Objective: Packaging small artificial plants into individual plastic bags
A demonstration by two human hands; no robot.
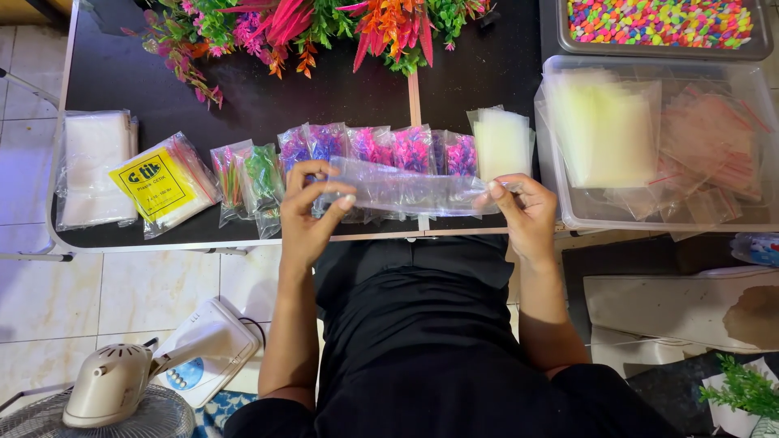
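Note:
A long clear plastic bag (406,191) is stretched flat between both my hands above the front edge of the black table (324,89). My left hand (308,215) pinches its left end with thumb and fingers. My right hand (523,211) grips its right end. Just behind the bag lies a row of small clear packets (373,146) filled with pink, purple and green plastic plants. A stack of empty pale bags (501,142) rests at the right end of that row.
Colourful artificial plants (324,28) lie along the table's back. Bag packs (162,182) and a white stack (93,166) sit at left. A clear bin (568,215) of bags stands at right, a tray of coloured gravel (657,20) behind it. A fan (105,397) stands on the floor.

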